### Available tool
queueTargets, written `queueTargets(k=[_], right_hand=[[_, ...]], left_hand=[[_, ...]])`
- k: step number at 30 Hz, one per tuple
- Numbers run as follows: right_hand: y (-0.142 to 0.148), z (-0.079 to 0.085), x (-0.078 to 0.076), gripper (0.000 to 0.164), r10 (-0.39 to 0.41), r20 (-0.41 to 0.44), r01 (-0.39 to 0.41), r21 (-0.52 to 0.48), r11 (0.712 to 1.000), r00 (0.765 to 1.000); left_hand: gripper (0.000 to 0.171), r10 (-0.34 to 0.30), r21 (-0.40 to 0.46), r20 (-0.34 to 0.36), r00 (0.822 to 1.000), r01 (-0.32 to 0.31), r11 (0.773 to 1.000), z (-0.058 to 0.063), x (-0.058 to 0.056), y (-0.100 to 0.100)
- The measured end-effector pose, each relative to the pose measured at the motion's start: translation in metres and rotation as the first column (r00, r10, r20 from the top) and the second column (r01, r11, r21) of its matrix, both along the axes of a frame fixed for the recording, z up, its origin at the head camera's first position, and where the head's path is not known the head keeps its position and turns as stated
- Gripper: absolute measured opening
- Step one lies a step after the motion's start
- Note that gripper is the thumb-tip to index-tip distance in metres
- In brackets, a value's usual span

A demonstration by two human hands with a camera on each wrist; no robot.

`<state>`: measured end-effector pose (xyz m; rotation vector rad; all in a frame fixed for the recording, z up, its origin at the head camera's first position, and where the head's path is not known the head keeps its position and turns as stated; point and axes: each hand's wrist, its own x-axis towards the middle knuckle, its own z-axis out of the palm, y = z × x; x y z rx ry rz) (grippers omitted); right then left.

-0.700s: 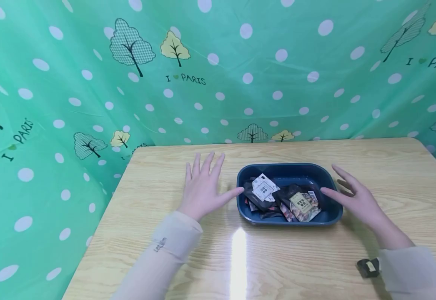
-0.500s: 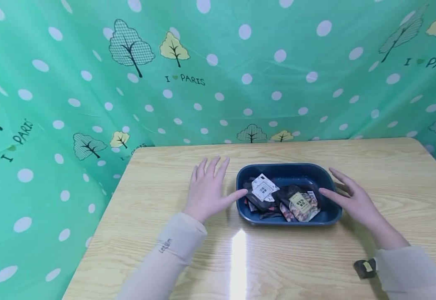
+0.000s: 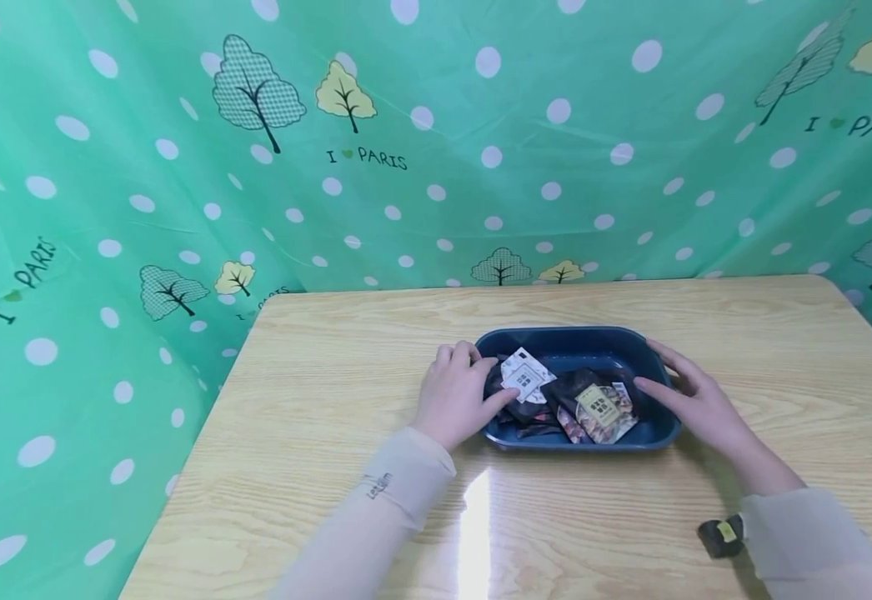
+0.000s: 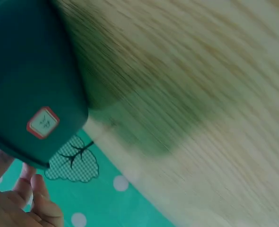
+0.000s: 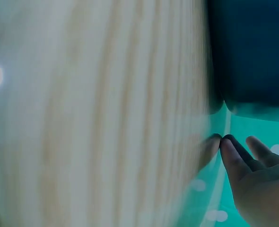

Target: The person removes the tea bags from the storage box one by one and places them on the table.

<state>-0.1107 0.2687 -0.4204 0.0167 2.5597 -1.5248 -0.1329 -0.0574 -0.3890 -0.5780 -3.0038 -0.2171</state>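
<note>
The blue tub (image 3: 563,340) sits on the counter (image 3: 316,417), with packets (image 3: 598,407) already inside. The left hand (image 3: 454,396) is bent round the tub's left end, thumb over the inside. The right hand (image 3: 709,412) is loosely spread at the other end; I can't tell if it touches. Holding the tub looks half done: a firm right-side hold isn't there yet.

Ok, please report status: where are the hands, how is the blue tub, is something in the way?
Left hand at left end of tub, grip unclear. Right hand at right end, fingers extended. Tub on table, packets inside. Nothing seen in way.
</note>
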Motion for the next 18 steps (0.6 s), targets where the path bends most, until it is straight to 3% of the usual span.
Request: queueTargets(k=[8,18], right_hand=[[0.0,-0.002,-0.001,0.07,0.006,0.003,-0.005,-0.053,0.999,1.0],[0.003,-0.008,-0.007,0.072,0.066,0.043,-0.06,-0.126,0.99,0.997]], left_hand=[[0.068,0.058,-0.103,0.007,0.998,-0.056,0.993,-0.003,-0.002,0.015],[0.066,0.094,-0.116,0.003,0.996,-0.093,0.989,-0.008,-0.001,0.022]])
